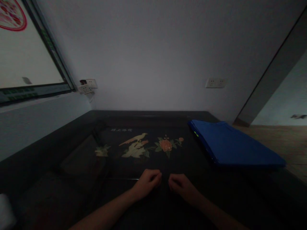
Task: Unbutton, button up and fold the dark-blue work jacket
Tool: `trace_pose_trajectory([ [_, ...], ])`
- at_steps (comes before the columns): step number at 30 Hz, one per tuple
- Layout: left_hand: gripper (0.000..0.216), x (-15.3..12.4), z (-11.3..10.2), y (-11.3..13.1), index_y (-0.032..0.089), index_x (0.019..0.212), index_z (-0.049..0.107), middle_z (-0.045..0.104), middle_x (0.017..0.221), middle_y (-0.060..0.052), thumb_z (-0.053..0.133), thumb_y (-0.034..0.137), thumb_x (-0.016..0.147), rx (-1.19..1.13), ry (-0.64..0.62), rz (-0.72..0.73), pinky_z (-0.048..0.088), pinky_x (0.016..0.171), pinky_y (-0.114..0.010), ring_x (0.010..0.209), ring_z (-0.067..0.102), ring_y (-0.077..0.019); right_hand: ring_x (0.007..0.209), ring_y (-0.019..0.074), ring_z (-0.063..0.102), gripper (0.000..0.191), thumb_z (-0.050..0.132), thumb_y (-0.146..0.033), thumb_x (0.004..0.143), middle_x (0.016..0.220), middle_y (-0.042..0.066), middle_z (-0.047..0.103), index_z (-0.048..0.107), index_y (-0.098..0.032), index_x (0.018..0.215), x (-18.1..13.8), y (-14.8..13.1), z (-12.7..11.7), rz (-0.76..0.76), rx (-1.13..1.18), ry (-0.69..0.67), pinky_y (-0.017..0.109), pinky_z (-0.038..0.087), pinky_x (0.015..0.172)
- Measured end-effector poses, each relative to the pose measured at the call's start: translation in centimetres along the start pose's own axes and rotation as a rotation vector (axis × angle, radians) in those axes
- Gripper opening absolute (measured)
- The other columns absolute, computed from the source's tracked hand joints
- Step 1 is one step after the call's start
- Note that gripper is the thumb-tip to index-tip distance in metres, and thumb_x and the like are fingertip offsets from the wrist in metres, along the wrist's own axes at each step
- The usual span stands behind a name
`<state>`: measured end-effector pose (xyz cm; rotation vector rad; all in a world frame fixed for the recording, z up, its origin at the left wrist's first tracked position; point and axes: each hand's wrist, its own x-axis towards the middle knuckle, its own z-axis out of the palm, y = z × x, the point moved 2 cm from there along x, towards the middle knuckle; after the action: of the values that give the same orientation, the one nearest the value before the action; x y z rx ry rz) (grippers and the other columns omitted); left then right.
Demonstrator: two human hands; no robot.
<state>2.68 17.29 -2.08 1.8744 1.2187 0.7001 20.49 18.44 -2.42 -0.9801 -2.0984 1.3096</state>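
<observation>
On the dark glossy tabletop (153, 121), my left hand (147, 182) rests with its fingers curled into a loose fist. A small gap to its right separates it from my right hand (182, 187), curled in the same way. Nothing shows in either hand. Just beyond them the table bears a picture of a pale bird (136, 138) and a reddish flower (166, 145) with green leaves. To the right of my right hand lies a flat blue item (235, 143) with a small yellow-green mark on its left edge; folded cloth or a folder, I cannot tell.
A pale wall rises behind the table, with a double socket (216, 83) at right and more sockets (91, 83) at left. There is a window (28, 57) at the upper left. A blurred white object (6, 212) sits at the lower left edge. Wooden floor (283, 137) shows at right.
</observation>
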Motion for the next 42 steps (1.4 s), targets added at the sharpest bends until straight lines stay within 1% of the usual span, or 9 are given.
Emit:
trace_pose_trajectory([
  [7, 0.040, 0.0, 0.1, -0.2, 0.016, 0.060, 0.047, 0.046, 0.056, 0.003, 0.035, 0.037, 0.093, 0.005, -0.010, 0.041, 0.032, 0.057, -0.022, 0.056, 0.044, -0.0100, 0.057, 0.0107, 0.043, 0.032, 0.044, -0.036, 0.089, 0.059, -0.003, 0.048, 0.047, -0.018, 0.063, -0.6, 0.1, 0.0, -0.003, -0.056, 0.034, 0.023, 0.032, 0.055],
  [11, 0.039, -0.1, 0.2, 0.0, 0.016, 0.061, 0.048, 0.048, 0.056, 0.003, 0.036, 0.035, 0.093, 0.020, -0.013, 0.049, 0.033, 0.057, -0.021, 0.056, 0.045, -0.0098, 0.056, 0.0106, 0.043, 0.033, 0.044, -0.038, 0.089, 0.059, -0.003, 0.047, 0.047, -0.018, 0.063, -0.8, -0.3, 0.0, -0.016, -0.034, 0.018, 0.023, 0.032, 0.055],
  [16, 0.037, -0.3, 0.2, 0.2, 0.016, 0.061, 0.048, 0.048, 0.056, 0.004, 0.037, 0.033, 0.092, 0.024, 0.001, 0.056, 0.033, 0.057, -0.021, 0.056, 0.045, -0.0099, 0.057, 0.0105, 0.043, 0.030, 0.045, -0.036, 0.088, 0.060, -0.003, 0.048, 0.049, -0.018, 0.065, -0.8, -0.2, 0.0, -0.012, -0.040, 0.011, 0.023, 0.032, 0.055],
  [23, 0.040, -0.2, 0.3, 0.0, 0.016, 0.060, 0.048, 0.046, 0.055, 0.004, 0.036, 0.035, 0.093, 0.048, 0.006, 0.047, 0.033, 0.057, -0.021, 0.055, 0.045, -0.0096, 0.055, 0.0102, 0.043, 0.031, 0.044, -0.036, 0.089, 0.059, -0.003, 0.047, 0.049, -0.018, 0.064, -1.0, -0.3, -0.1, -0.009, -0.040, 0.009, 0.022, 0.031, 0.053],
  [28, 0.039, -0.2, 0.2, 0.1, 0.016, 0.061, 0.049, 0.048, 0.057, 0.003, 0.036, 0.034, 0.093, 0.059, -0.010, 0.031, 0.033, 0.058, -0.021, 0.056, 0.046, -0.0098, 0.056, 0.0101, 0.044, 0.031, 0.044, -0.035, 0.089, 0.059, -0.003, 0.048, 0.050, -0.017, 0.065, -1.0, -0.6, -0.2, 0.006, -0.009, 0.028, 0.022, 0.032, 0.054],
  [36, 0.043, 0.1, 0.6, -0.5, 0.016, 0.060, 0.049, 0.049, 0.056, 0.002, 0.034, 0.038, 0.094, 0.075, -0.010, 0.009, 0.033, 0.057, -0.021, 0.056, 0.048, -0.0100, 0.060, 0.0110, 0.051, 0.030, 0.046, -0.031, 0.088, 0.061, -0.002, 0.054, 0.057, -0.016, 0.065, -1.4, -1.3, -0.5, -0.010, -0.065, -0.003, 0.022, 0.035, 0.058],
  [42, 0.046, 0.2, 1.0, -0.5, 0.016, 0.059, 0.048, 0.050, 0.055, 0.002, 0.032, 0.041, 0.094, 0.062, -0.019, -0.047, 0.034, 0.057, -0.021, 0.054, 0.047, -0.0099, 0.063, 0.0115, 0.054, 0.031, 0.046, -0.033, 0.088, 0.063, -0.001, 0.058, 0.060, -0.016, 0.066, -1.5, -0.3, -0.9, 0.003, -0.049, -0.001, 0.022, 0.037, 0.062],
])
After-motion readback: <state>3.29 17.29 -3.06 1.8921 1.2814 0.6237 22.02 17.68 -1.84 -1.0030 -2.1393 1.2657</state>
